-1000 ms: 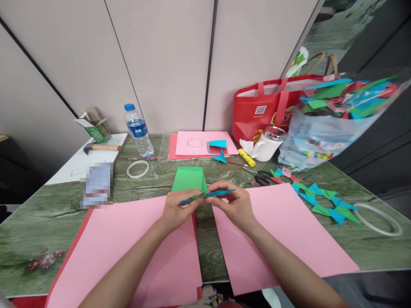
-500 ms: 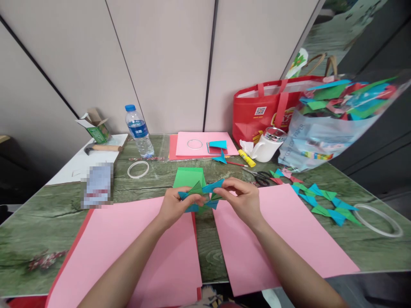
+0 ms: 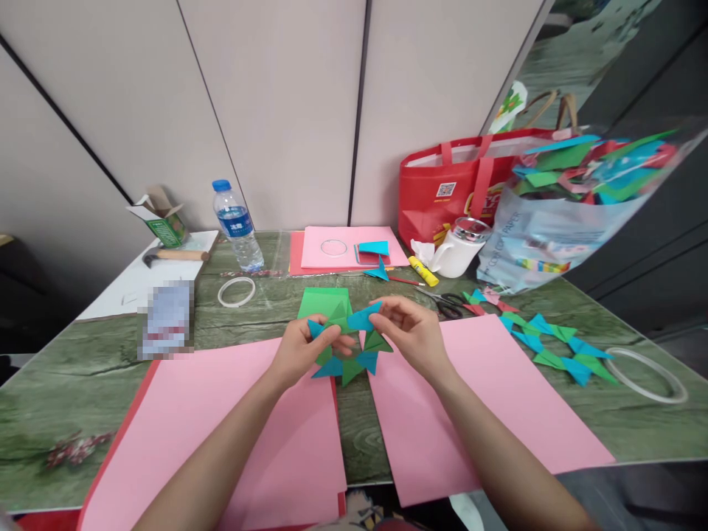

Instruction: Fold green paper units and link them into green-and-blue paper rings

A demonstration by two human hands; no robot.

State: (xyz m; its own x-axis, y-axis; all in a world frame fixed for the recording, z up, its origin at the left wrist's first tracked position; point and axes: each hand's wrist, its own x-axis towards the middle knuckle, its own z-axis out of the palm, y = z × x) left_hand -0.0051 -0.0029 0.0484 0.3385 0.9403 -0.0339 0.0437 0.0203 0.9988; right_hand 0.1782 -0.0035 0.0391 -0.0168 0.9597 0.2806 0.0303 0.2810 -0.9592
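A ring of folded blue and green paper pieces [image 3: 350,371] hangs between my two hands, above the gap between two pink sheets. My left hand [image 3: 307,345] is closed on the ring's left side, thumb in front. My right hand [image 3: 412,333] pinches a blue folded piece at the ring's upper right between thumb and fingers. Behind the hands lies a green paper sheet [image 3: 325,301], partly covered by them. To the right, another blue and green folded-paper ring [image 3: 561,346] rests on the table.
Pink sheets [image 3: 232,435] lie left and right in front. Scissors [image 3: 450,304], a glue stick [image 3: 423,271], a white mug [image 3: 462,247], a red bag [image 3: 436,195] and a plastic bag of folded paper [image 3: 545,228] stand behind right. A water bottle [image 3: 239,227] and a hammer [image 3: 177,255] are at left.
The ring has tilted to face me more, so its lower points and round opening show better. My right hand has shifted slightly up and left, still pinching the blue piece.
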